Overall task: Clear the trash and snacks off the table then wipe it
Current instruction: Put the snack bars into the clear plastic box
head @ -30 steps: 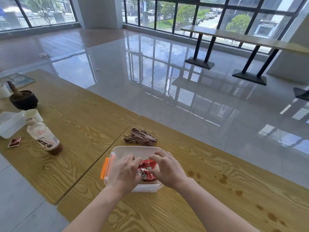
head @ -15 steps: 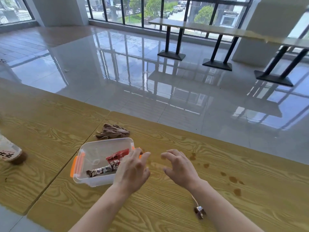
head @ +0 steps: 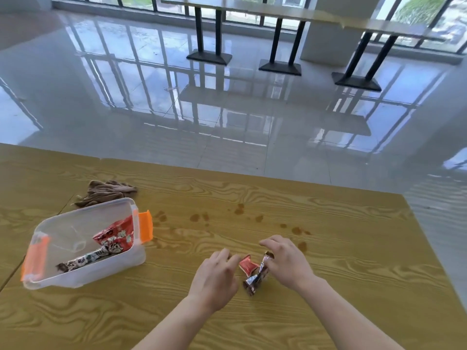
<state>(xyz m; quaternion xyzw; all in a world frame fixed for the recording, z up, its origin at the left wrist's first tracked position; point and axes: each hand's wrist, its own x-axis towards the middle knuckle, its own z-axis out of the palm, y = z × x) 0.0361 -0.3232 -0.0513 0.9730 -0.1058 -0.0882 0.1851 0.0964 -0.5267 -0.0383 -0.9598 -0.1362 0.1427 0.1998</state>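
Note:
On the wooden table (head: pixel 328 248), my left hand (head: pixel 214 276) and right hand (head: pixel 288 261) meet over two small wrappers. My left fingertips pinch the edge of a small red packet (head: pixel 248 265), which stands tilted. The top end of a brown and silver wrapper (head: pixel 256 277) is pinched by my right thumb and fingers. To the left stands a clear plastic box (head: pixel 58 238) with orange clips, holding a red snack bag (head: pixel 115 236) and a long dark bar wrapper (head: pixel 80 260). A crumpled brown cloth (head: pixel 106 192) lies behind the box.
Several brown spill stains (head: pixel 238 209) dot the table beyond my hands. The table's far edge and right edge drop to a glossy tiled floor (head: pixel 227 109). Long bar tables on black legs (head: pixel 280 39) stand by the windows.
Both hands left the box and moved right and toward me, onto the two wrappers. The view swung right, so the bottle and bowl on the left are out of sight.

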